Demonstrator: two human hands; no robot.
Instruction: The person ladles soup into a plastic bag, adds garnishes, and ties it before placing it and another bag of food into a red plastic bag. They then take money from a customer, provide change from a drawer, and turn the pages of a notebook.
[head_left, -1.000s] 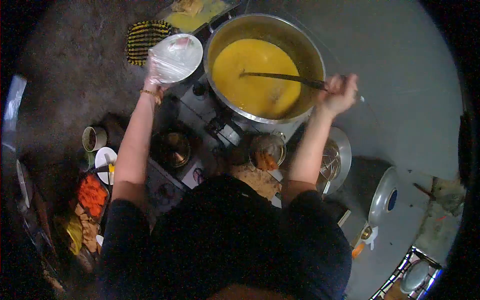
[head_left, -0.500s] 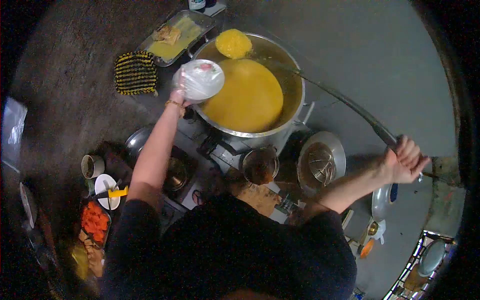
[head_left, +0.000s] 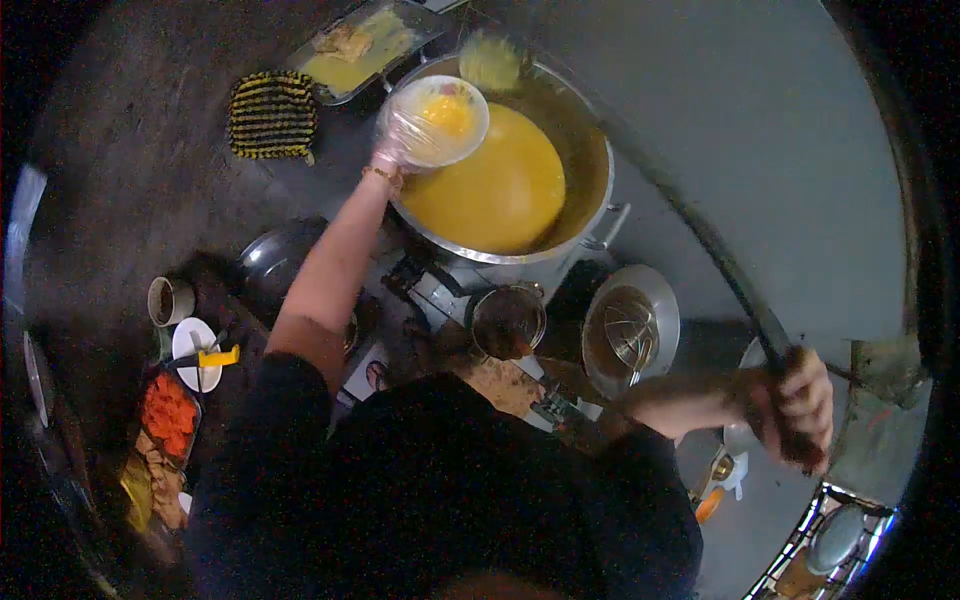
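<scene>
Two hands were busy at once, so starting from the nearest one: the right hand [head_left: 795,410] was clenched around the far end of a really long ladle handle [head_left: 700,240], way back from the stove and blurred in the shot. Just off the tips of those fingers sat a steel bowl with a whisk [head_left: 632,330], and a bit further on a small pot [head_left: 508,320]. Further out, the left hand [head_left: 392,155], in what looked like a clear plastic glove, was gripping a plastic-lined bowl [head_left: 432,120] by its near rim, held right over the edge of the big pot [head_left: 590,215] of yellow soup [head_left: 490,195]. Beyond those fingers the ladle cup [head_left: 492,60] hung blurred above the far rim. Progress-wise I'd say barely started: only a small dollop of yellow was in the bowl, most of it bare, and the pot looked pretty full. Off to the side of the left fingers lay a striped mat [head_left: 272,115] and a tray [head_left: 365,45].
</scene>
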